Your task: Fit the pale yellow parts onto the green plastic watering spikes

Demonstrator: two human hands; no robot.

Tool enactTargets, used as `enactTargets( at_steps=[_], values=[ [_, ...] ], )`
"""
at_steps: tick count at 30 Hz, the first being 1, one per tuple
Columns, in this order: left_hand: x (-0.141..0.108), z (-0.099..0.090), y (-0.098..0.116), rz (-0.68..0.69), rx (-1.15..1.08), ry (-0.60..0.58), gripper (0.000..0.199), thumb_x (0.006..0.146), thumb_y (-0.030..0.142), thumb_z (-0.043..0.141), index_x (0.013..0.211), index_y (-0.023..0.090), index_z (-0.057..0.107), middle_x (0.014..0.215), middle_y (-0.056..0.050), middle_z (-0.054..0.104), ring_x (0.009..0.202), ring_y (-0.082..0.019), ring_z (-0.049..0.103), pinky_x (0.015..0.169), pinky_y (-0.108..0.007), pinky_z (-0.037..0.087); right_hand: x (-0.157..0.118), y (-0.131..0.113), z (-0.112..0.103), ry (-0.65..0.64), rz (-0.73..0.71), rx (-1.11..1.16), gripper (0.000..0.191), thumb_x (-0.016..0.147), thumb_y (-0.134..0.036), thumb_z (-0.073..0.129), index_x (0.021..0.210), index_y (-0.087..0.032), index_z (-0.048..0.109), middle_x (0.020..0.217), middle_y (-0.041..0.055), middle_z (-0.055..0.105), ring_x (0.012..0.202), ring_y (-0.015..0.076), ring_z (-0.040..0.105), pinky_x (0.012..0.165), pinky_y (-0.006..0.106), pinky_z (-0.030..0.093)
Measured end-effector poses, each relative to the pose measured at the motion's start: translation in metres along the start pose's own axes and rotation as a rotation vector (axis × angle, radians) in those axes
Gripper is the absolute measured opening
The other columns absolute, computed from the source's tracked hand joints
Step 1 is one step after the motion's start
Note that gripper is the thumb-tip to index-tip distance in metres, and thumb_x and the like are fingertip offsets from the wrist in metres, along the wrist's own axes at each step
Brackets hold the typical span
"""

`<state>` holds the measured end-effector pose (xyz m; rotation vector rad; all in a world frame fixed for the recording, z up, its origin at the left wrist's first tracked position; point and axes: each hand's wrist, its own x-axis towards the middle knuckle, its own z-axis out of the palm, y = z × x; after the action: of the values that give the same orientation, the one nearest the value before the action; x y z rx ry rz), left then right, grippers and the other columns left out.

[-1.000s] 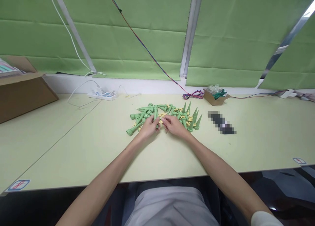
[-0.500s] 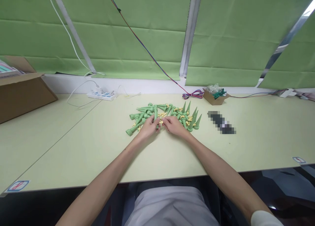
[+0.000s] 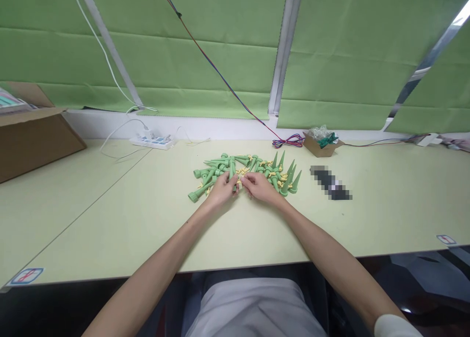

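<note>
Several green cone-shaped spikes [image 3: 209, 175] with round caps lie in a pile on the pale table, and small yellow pieces [image 3: 243, 170] are scattered among them. My left hand [image 3: 222, 189] is closed around a green spike [image 3: 232, 166], whose tip points away from me. Right beside it, my right hand [image 3: 258, 186] has thumb and fingers pinched together at the spike's lower end; what lies between them is too small to name. More spikes [image 3: 294, 181] stand or lean point up to the right of my right hand.
A large cardboard box [image 3: 36, 136] sits at the far left, with a white power strip [image 3: 154, 140] at the back. Bundled red-blue wire [image 3: 288, 140] and a small carton [image 3: 320, 147] holding green items are behind the pile. A pixelated dark object [image 3: 330, 182] lies on the right.
Both hands stay over the same spot. The right hand's fingers have shifted slightly beside the spike; the pile looks the same.
</note>
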<state>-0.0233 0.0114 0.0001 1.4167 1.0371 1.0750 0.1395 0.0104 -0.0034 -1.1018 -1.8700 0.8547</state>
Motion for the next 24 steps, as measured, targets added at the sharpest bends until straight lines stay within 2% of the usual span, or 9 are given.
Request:
enactTargets(
  at_steps=[7,12,18,24],
  values=[
    [-0.0004,0.0004,0.0018,0.02,0.032,-0.044,0.028,0.092,0.04,0.058,0.076,0.021,0.044,0.061,0.003,0.054,0.052,-0.01,0.048,0.053,-0.026,0.04,0.0009,0.0046,0.001,0.01,0.006,-0.037,0.042,0.098,-0.039,0.042,0.061,-0.02,0.047,0.046,-0.0045,0.042,0.047,0.011,0.039,0.053,0.025,0.031],
    [-0.0014,0.0003,0.0037,0.022,0.034,-0.06,0.027,0.092,0.041,0.059,0.078,0.021,0.045,0.061,0.003,0.054,0.052,-0.01,0.049,0.054,-0.026,0.041,0.002,0.0081,0.0027,0.005,-0.001,-0.031,0.044,0.098,-0.037,0.041,0.058,-0.02,0.045,0.045,-0.0041,0.041,0.047,0.0109,0.038,0.052,0.025,0.03],
    [-0.0028,0.0014,0.0062,0.008,0.023,-0.05,0.03,0.089,0.043,0.063,0.075,0.021,0.046,0.06,0.002,0.055,0.051,-0.011,0.049,0.053,-0.026,0.04,0.0025,0.008,0.0029,-0.015,0.051,-0.002,0.046,0.1,-0.038,0.04,0.059,-0.02,0.048,0.044,-0.0041,0.043,0.044,0.0105,0.041,0.051,0.024,0.034],
    [-0.0012,-0.0005,0.0053,0.019,0.053,0.001,0.031,0.09,0.043,0.061,0.074,0.022,0.044,0.06,0.003,0.055,0.05,-0.011,0.049,0.056,-0.028,0.04,0.0024,0.0066,0.0031,-0.029,0.034,0.131,0.037,0.098,-0.044,0.047,0.07,-0.02,0.049,0.056,-0.004,0.053,0.044,0.0108,0.051,0.049,0.024,0.042]
  ],
)
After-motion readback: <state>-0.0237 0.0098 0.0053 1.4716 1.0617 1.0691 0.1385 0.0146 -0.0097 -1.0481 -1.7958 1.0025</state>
